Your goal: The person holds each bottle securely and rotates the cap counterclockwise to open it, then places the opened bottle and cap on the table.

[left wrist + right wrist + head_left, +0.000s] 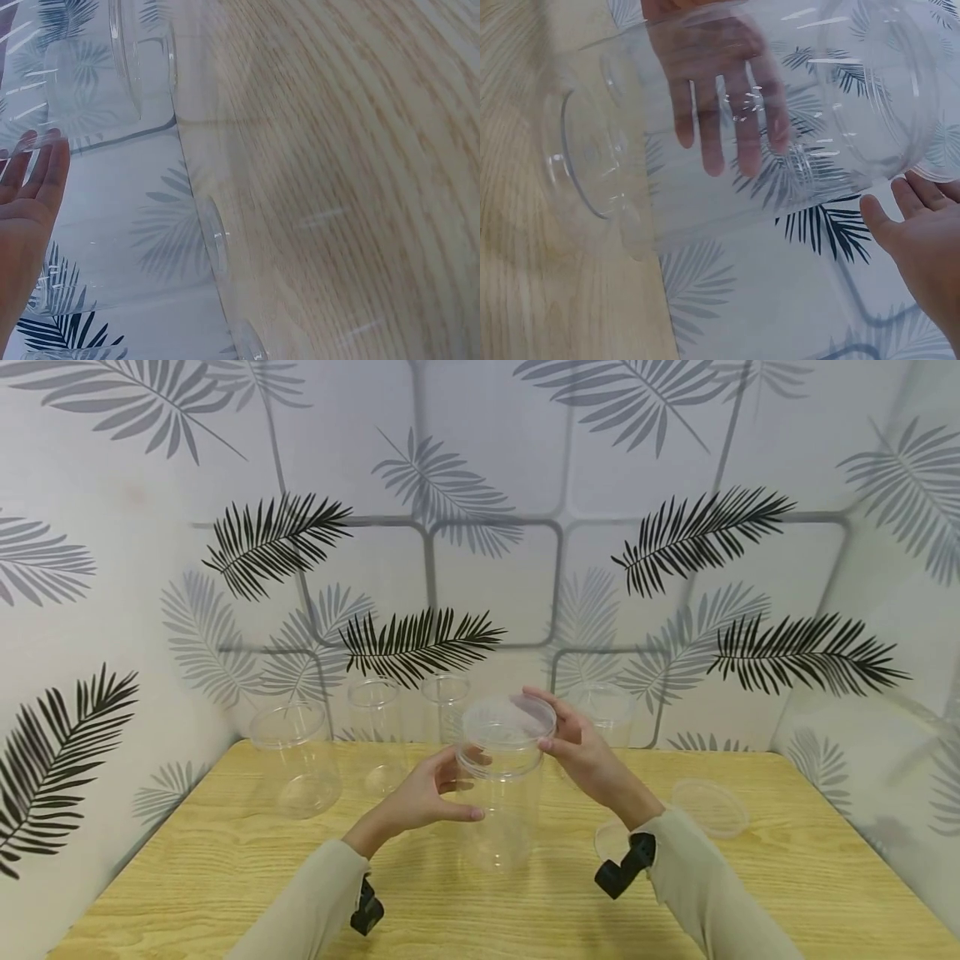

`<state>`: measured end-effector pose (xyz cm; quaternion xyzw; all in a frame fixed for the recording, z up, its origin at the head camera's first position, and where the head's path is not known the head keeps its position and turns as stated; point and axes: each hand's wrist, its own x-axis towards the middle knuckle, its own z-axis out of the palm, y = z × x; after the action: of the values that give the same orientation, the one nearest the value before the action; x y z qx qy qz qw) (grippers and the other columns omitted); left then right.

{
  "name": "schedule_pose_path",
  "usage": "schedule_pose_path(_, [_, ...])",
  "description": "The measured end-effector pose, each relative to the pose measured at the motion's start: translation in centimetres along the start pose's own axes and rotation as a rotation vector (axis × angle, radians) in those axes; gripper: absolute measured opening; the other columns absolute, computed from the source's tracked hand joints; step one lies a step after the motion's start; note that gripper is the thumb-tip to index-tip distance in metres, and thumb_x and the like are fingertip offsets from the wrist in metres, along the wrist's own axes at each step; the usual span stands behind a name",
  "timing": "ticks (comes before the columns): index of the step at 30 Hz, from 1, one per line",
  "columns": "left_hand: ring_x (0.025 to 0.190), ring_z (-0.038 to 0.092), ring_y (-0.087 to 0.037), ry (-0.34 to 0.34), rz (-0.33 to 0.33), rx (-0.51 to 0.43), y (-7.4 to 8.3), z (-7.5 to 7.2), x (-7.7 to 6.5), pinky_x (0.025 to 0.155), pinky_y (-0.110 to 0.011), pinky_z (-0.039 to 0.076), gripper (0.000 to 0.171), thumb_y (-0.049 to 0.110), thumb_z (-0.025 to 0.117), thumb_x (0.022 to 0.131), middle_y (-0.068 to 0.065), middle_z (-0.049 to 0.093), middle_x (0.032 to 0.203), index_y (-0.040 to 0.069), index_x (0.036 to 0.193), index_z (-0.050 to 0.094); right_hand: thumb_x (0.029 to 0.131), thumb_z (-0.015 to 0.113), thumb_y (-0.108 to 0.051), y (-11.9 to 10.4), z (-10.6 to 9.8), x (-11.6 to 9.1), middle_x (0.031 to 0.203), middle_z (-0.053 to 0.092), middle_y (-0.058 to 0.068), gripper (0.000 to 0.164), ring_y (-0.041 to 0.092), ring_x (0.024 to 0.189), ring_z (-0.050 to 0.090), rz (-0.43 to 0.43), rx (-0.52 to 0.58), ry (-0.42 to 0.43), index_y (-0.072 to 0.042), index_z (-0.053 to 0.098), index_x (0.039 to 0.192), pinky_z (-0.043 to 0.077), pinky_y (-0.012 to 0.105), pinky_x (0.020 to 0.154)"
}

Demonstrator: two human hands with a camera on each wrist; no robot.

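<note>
A tall clear plastic jar [498, 835] stands upright on the table in the head view. My left hand [420, 797] holds its upper side, thumb in front and fingers behind; the right wrist view shows those fingers through the clear wall. Above the jar's mouth is a round clear lid [510, 718]. My right hand [585, 760] pinches the lid's right edge between thumb and fingers. Whether the lid touches the jar's rim all around I cannot tell.
Behind on the left stand several clear jars, including a wide jar [292, 777] and a narrower jar [377, 727]. Another jar [603, 702] is partly behind my right hand. A loose lid [708, 807] and a smaller disc [611, 842] lie right. A patterned wall [480, 577] closes the back.
</note>
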<state>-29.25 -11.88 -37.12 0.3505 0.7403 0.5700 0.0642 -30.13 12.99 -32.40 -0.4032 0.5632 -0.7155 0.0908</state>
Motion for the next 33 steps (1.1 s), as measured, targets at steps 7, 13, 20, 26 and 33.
schedule_pose_path(7, [0.123,0.044,-0.036,0.060,-0.024,0.027,1.7,0.0,-0.6,0.102,-0.053,0.035,0.076,0.009,0.076,0.073,-0.021,0.043,0.136,0.003,0.137,0.034,0.084,0.066,-0.018,-1.5,-0.9,-0.5,0.137,0.035,0.000,0.079,0.011,0.118,0.040,0.023,-0.063,0.152,-0.003,0.018,0.144,0.043,0.017,0.088])
schedule_pose_path(13, [0.122,0.044,-0.037,0.152,-0.029,0.045,1.0,-0.6,-0.7,0.102,-0.053,0.035,0.073,0.005,0.076,0.072,-0.019,0.044,0.133,0.003,0.134,0.037,0.085,0.064,-0.011,-2.3,-2.2,-1.3,0.127,0.042,-0.002,0.070,0.006,0.105,0.046,-0.008,-0.093,0.177,-0.001,0.023,0.141,0.044,0.017,0.083])
schedule_pose_path(20, [0.123,0.047,-0.030,0.240,-0.048,0.132,-2.3,-1.9,-0.9,0.102,-0.044,0.039,0.074,0.013,0.078,0.071,-0.010,0.046,0.133,0.013,0.134,0.039,0.086,0.061,-0.007,-3.0,-3.4,-2.4,0.127,0.036,0.005,0.067,0.008,0.108,0.044,0.038,-0.147,0.190,-0.005,0.023,0.141,0.045,0.018,0.082])
schedule_pose_path(26, [0.124,0.046,-0.032,0.270,-0.060,0.139,-3.0,-2.6,-1.4,0.102,-0.051,0.037,0.074,0.017,0.079,0.071,-0.013,0.045,0.135,0.014,0.133,0.038,0.086,0.061,-0.005,-2.5,-4.4,-3.2,0.133,0.030,0.011,0.068,0.012,0.118,0.040,0.106,-0.263,0.182,-0.008,0.021,0.142,0.046,0.018,0.086])
schedule_pose_path(33, [0.123,0.046,-0.034,0.273,-0.084,0.134,-3.6,-3.0,-1.8,0.101,-0.055,0.035,0.078,0.016,0.079,0.071,-0.014,0.043,0.135,0.005,0.134,0.035,0.086,0.064,-0.016,-0.5,-5.5,-4.0,0.149,0.013,0.015,0.077,0.042,0.135,0.019,0.280,-0.486,0.156,-0.018,0.015,0.145,0.031,0.054,0.105])
